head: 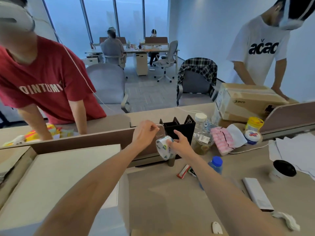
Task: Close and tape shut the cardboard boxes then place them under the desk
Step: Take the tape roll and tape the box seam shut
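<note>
A cardboard box (56, 181) sits at the left of the desk (162, 193), against the divider (85, 142). To its right, above the desk, a tape roll (164, 147) is held between the left hand (144, 132) and the right hand (180, 143). Behind the roll stands a file rack (179, 126), with a jar (202, 142) just to its right. A bottle (215, 165) is nearer, and a cup (283, 169) is further right. Stacked boxes (247, 99) sit beyond the divider, far right.

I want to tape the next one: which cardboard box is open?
The box at lower left: its flaps stand open around a white insert. The PICO box at far right is closed.
</note>
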`<action>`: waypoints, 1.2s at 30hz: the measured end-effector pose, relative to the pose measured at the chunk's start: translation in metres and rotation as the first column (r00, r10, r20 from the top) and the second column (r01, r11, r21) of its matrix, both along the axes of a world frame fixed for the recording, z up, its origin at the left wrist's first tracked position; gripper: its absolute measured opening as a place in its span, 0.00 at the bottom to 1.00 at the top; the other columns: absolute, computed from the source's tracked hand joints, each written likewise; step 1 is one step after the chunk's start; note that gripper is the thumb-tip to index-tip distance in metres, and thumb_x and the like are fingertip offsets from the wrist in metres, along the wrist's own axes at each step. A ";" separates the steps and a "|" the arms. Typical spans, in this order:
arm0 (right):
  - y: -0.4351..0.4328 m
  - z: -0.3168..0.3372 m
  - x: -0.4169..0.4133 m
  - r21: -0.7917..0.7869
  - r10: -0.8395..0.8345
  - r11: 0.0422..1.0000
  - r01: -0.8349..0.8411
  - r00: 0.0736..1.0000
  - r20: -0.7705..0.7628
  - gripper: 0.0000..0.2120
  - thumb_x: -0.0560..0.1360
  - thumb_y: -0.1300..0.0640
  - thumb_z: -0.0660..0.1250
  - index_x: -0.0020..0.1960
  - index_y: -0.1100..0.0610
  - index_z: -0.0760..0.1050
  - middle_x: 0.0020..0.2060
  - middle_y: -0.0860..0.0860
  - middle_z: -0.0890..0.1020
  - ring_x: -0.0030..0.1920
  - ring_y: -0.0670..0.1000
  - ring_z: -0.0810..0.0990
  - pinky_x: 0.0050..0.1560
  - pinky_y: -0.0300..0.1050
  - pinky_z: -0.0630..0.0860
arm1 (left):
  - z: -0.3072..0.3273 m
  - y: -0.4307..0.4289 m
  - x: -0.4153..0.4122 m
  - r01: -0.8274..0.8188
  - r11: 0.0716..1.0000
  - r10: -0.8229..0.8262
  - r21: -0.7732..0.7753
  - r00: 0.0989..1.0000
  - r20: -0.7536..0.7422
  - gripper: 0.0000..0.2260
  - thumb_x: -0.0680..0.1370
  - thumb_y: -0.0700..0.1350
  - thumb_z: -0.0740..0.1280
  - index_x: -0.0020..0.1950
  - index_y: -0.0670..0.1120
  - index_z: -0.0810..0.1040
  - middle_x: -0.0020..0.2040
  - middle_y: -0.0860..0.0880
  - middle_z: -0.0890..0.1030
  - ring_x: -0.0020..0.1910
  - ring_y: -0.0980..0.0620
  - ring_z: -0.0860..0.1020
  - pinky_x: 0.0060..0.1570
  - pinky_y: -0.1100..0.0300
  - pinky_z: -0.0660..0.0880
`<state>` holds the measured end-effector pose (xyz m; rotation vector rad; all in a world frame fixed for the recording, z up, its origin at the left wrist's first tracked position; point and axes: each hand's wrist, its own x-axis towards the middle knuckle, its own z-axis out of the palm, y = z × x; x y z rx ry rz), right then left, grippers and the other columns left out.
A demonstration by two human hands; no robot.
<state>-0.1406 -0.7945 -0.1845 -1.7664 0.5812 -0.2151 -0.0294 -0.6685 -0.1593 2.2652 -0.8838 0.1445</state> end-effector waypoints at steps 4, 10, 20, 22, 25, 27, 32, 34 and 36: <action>0.000 -0.011 0.010 0.038 -0.070 0.997 0.071 0.997 -0.011 0.32 0.79 0.59 0.66 0.79 0.56 0.55 0.51 0.58 0.82 0.45 0.47 0.80 0.38 0.33 0.72 | -0.003 -0.011 0.021 0.029 0.996 -0.038 0.084 0.993 0.110 0.07 0.79 0.48 0.66 0.47 0.47 0.81 0.50 0.50 0.81 0.51 0.50 0.74 0.49 0.57 0.67; -0.001 -0.033 0.022 0.028 -0.100 0.994 0.102 0.993 -0.065 0.30 0.79 0.58 0.65 0.78 0.55 0.58 0.49 0.53 0.76 0.44 0.45 0.75 0.39 0.34 0.72 | -0.006 -0.021 0.028 0.040 0.990 -0.048 0.136 0.997 0.061 0.09 0.78 0.49 0.66 0.46 0.45 0.82 0.49 0.49 0.82 0.52 0.49 0.77 0.50 0.54 0.71; 0.005 -0.036 0.032 0.102 -0.070 0.992 0.072 0.997 -0.021 0.27 0.80 0.58 0.64 0.76 0.55 0.61 0.52 0.52 0.78 0.45 0.42 0.77 0.36 0.32 0.72 | 0.008 -0.031 0.044 -0.102 0.967 0.115 0.232 0.992 -0.044 0.16 0.76 0.55 0.66 0.35 0.46 0.80 0.38 0.49 0.82 0.40 0.48 0.80 0.42 0.56 0.73; 0.005 -0.037 0.030 0.090 -0.072 0.993 0.073 0.997 -0.024 0.26 0.80 0.58 0.64 0.76 0.55 0.61 0.53 0.52 0.77 0.44 0.40 0.76 0.34 0.30 0.70 | 0.010 -0.036 0.043 -0.115 0.954 0.122 0.278 0.993 -0.006 0.17 0.76 0.57 0.66 0.34 0.47 0.78 0.37 0.49 0.82 0.40 0.48 0.80 0.42 0.56 0.71; 0.002 -0.041 0.028 0.080 -0.078 0.994 0.080 0.997 -0.022 0.26 0.80 0.58 0.64 0.76 0.55 0.61 0.55 0.53 0.77 0.44 0.40 0.76 0.36 0.31 0.70 | 0.009 -0.044 0.040 -0.159 0.926 0.132 0.342 0.986 0.100 0.17 0.76 0.58 0.66 0.38 0.46 0.81 0.40 0.49 0.82 0.43 0.47 0.78 0.48 0.53 0.67; 0.000 -0.043 0.027 0.068 -0.078 0.994 0.080 0.997 -0.023 0.26 0.80 0.58 0.63 0.76 0.55 0.61 0.54 0.52 0.76 0.44 0.40 0.76 0.38 0.32 0.71 | 0.006 -0.048 0.039 -0.181 0.919 0.141 0.350 0.980 0.138 0.16 0.76 0.57 0.65 0.40 0.45 0.81 0.42 0.48 0.81 0.45 0.46 0.77 0.50 0.51 0.66; -0.006 -0.044 0.027 0.053 -0.077 0.996 0.078 0.997 -0.012 0.26 0.80 0.58 0.63 0.76 0.54 0.61 0.55 0.53 0.77 0.50 0.46 0.77 0.49 0.40 0.77 | 0.006 -0.051 0.041 -0.202 0.904 0.140 0.377 0.973 0.185 0.16 0.76 0.56 0.66 0.40 0.43 0.79 0.43 0.45 0.81 0.44 0.44 0.78 0.45 0.52 0.68; -0.007 -0.043 0.027 0.052 -0.068 0.996 0.069 0.998 -0.013 0.26 0.80 0.58 0.63 0.76 0.54 0.61 0.57 0.54 0.77 0.52 0.47 0.77 0.52 0.42 0.78 | 0.010 -0.052 0.041 -0.202 0.894 0.139 0.401 0.974 0.180 0.15 0.76 0.55 0.66 0.38 0.44 0.75 0.43 0.44 0.81 0.41 0.45 0.76 0.42 0.55 0.66; -0.008 -0.043 0.027 0.055 -0.060 0.997 0.061 0.998 -0.016 0.26 0.80 0.57 0.63 0.76 0.54 0.61 0.57 0.54 0.77 0.49 0.45 0.78 0.46 0.37 0.77 | 0.016 -0.052 0.041 -0.197 0.877 0.141 0.439 0.978 0.156 0.14 0.75 0.54 0.66 0.39 0.45 0.73 0.44 0.44 0.81 0.40 0.45 0.73 0.41 0.55 0.65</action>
